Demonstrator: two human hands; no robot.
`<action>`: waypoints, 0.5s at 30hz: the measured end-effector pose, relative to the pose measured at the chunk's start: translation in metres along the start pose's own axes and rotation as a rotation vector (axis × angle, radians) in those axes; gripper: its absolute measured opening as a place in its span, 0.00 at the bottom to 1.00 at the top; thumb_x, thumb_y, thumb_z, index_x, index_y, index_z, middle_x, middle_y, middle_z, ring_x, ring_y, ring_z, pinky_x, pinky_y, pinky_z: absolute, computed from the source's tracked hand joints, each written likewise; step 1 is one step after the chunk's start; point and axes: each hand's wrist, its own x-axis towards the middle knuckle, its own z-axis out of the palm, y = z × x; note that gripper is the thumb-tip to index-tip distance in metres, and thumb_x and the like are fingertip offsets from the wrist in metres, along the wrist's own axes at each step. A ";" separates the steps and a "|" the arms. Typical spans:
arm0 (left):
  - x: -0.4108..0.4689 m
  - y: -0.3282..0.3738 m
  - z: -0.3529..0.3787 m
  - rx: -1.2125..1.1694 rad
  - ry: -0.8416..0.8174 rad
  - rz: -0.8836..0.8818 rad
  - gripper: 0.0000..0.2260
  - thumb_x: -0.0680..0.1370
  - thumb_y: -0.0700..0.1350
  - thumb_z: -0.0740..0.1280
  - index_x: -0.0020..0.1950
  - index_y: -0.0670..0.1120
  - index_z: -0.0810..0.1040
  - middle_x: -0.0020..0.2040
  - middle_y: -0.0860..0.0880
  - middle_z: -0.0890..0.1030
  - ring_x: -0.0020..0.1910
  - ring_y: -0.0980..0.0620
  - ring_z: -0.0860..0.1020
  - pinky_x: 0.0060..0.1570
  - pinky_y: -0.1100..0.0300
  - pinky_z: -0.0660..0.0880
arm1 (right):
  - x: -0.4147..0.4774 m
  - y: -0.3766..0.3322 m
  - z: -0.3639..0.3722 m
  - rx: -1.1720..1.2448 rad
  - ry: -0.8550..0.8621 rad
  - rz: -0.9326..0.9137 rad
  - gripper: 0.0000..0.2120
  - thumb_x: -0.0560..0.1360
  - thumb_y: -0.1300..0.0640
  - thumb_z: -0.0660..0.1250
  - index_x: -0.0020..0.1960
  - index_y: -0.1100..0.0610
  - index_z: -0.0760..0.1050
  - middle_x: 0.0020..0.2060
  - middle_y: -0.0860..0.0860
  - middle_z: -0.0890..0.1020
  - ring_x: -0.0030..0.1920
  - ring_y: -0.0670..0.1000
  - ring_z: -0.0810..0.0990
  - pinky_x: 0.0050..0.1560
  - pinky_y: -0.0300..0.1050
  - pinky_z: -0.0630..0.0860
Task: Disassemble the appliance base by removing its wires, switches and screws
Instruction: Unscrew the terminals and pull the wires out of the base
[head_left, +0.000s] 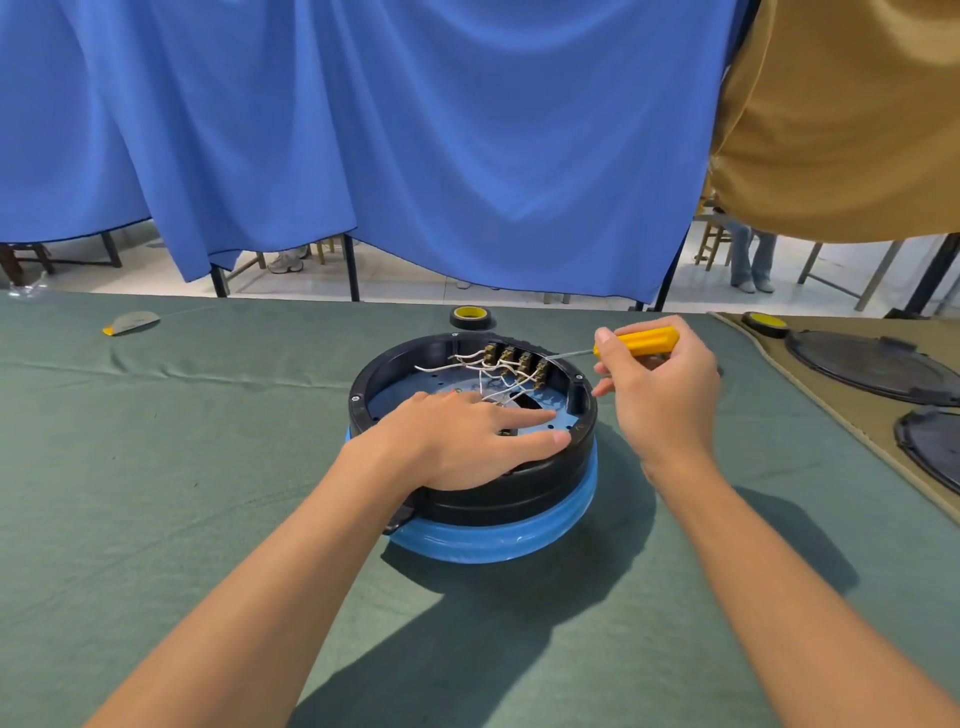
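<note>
One appliance base (483, 499), round, open side up, on the table (156, 467); my left hand (467, 441) lies flat on it, fingers straight. My right hand (660, 384) grips the yellow screwdriver (636, 340), long axis near level, tip pointing left at the far-wall switches (514, 361).

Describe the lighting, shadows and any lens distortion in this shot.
Head view: hard light from the far left casts dark, crisp shadows of the appliance base and forearms on the green cloth, toward the near right; wide-angle lens leans the poles at right; wires sharp.
</note>
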 end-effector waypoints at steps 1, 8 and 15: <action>0.000 0.000 0.000 -0.001 -0.014 -0.009 0.33 0.66 0.79 0.36 0.70 0.75 0.53 0.77 0.59 0.59 0.77 0.51 0.53 0.70 0.38 0.52 | -0.003 0.001 0.003 -0.027 0.015 -0.026 0.08 0.76 0.53 0.70 0.42 0.53 0.74 0.34 0.50 0.82 0.30 0.46 0.82 0.35 0.44 0.81; 0.000 0.002 -0.002 0.005 -0.044 -0.036 0.36 0.67 0.79 0.36 0.71 0.71 0.59 0.77 0.55 0.61 0.77 0.49 0.54 0.69 0.40 0.54 | -0.017 0.003 0.019 -0.010 0.085 -0.077 0.09 0.78 0.53 0.68 0.43 0.51 0.68 0.34 0.49 0.80 0.27 0.43 0.81 0.29 0.36 0.76; -0.002 0.005 -0.002 0.004 -0.044 -0.014 0.31 0.70 0.77 0.37 0.70 0.73 0.60 0.76 0.57 0.62 0.77 0.52 0.54 0.69 0.40 0.54 | -0.021 0.007 0.025 -0.067 0.086 -0.153 0.09 0.79 0.53 0.66 0.46 0.56 0.68 0.34 0.47 0.77 0.27 0.44 0.81 0.31 0.46 0.78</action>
